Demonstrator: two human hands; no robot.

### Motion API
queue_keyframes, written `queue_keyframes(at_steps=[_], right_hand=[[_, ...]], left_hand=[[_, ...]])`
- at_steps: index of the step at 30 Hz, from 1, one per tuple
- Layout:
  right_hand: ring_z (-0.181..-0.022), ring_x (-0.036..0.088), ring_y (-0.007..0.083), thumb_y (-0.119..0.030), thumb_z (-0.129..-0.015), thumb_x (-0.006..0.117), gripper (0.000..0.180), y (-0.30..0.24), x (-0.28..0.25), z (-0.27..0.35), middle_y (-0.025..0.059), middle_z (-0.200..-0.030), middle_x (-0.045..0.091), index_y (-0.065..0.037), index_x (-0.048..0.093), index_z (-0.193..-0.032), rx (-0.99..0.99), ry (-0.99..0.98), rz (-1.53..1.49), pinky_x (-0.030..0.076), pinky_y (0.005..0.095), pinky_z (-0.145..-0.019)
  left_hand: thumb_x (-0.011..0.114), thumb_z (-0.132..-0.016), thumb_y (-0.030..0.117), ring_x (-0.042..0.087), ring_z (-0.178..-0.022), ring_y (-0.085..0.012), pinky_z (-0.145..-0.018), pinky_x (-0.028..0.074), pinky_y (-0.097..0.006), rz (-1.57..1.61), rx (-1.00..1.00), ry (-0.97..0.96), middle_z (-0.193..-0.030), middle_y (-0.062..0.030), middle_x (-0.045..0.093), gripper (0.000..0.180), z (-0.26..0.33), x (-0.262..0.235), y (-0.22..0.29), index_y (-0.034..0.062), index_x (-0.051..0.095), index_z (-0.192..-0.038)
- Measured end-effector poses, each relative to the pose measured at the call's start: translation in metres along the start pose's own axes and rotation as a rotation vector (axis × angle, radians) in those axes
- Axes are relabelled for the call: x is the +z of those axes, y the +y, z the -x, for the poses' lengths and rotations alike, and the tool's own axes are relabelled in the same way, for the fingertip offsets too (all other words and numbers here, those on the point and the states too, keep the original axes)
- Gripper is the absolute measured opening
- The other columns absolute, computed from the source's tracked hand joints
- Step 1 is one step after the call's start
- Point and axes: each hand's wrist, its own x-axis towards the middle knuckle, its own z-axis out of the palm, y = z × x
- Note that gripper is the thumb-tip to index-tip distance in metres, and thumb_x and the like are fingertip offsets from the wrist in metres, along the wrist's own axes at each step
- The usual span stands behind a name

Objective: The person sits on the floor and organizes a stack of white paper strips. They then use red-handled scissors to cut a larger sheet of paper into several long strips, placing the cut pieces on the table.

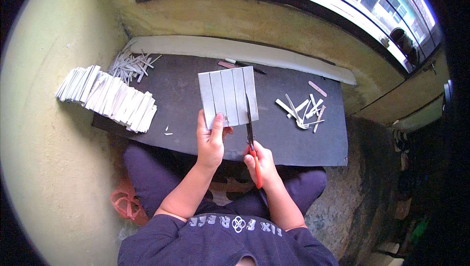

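Note:
My left hand (211, 138) pinches the lower left edge of a pale grey-white sheet (223, 94) marked with several dark lengthwise lines. Its thumb lies on top and the fingers go behind. In my right hand (264, 163) is a pair of scissors (256, 167) with red handles and dark blades. The blades point away from me and lie along the sheet's right part, near its rightmost line. Whether they are parted is too fine to tell. Both hands are above the near edge of a dark low table (196, 124).
A long row of stacked white strips (107, 94) stands at the left, with a loose heap of thin slivers (132, 65) behind. White offcuts (303, 112) and a pinkish strip (317, 88) lie right. A pen (245, 65) rests behind the sheet. A red plastic bag (128, 200) is by my left leg.

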Motion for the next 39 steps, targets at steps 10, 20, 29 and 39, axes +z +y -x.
queue_keyframes(at_steps=[10, 20, 29, 39], right_hand=[[-0.049, 0.040, 0.0218, -0.045, -0.078, 0.065, 0.048, 0.006, 0.003, -0.004, 0.0108, -0.054, 0.043, -0.002, 0.043, -0.071, -0.024, 0.036, 0.024, 0.038, 0.0339, -0.049], [-0.047, 0.038, 0.0201, -0.041, -0.076, 0.069, 0.046, 0.007, 0.004, -0.007, 0.0104, -0.053, 0.042, -0.002, 0.044, -0.070, 0.002, 0.037, -0.021, 0.037, 0.0319, -0.047], [-0.047, 0.039, 0.0191, -0.037, -0.075, 0.072, 0.044, 0.011, 0.005, -0.009, 0.0095, -0.052, 0.042, -0.003, 0.044, -0.068, -0.004, 0.065, 0.034, 0.037, 0.0312, -0.046], [-0.045, 0.040, 0.0207, -0.030, -0.073, 0.074, 0.041, 0.005, 0.008, -0.010, 0.0099, -0.051, 0.043, -0.003, 0.044, -0.067, -0.028, 0.087, 0.075, 0.037, 0.0308, -0.045]], left_hand=[[0.047, -0.094, 0.019, 0.056, -0.077, -0.0096, -0.065, 0.046, -0.026, 0.016, 0.000, 0.008, -0.095, 0.0001, 0.058, 0.020, -0.004, -0.001, -0.004, 0.0136, 0.044, -0.113], [0.046, -0.095, 0.018, 0.056, -0.077, -0.0096, -0.065, 0.047, -0.026, 0.014, -0.017, 0.017, -0.096, -0.0001, 0.058, 0.022, -0.008, -0.004, -0.004, 0.0138, 0.044, -0.116], [0.045, -0.095, 0.017, 0.056, -0.078, -0.0097, -0.065, 0.048, -0.026, 0.039, -0.039, 0.007, -0.097, -0.0005, 0.058, 0.021, -0.012, -0.007, -0.010, 0.0137, 0.044, -0.115], [0.046, -0.094, 0.017, 0.059, -0.080, -0.0111, -0.066, 0.050, -0.027, 0.069, -0.066, 0.012, -0.098, -0.0012, 0.058, 0.021, -0.013, -0.011, -0.010, 0.0134, 0.044, -0.114]])
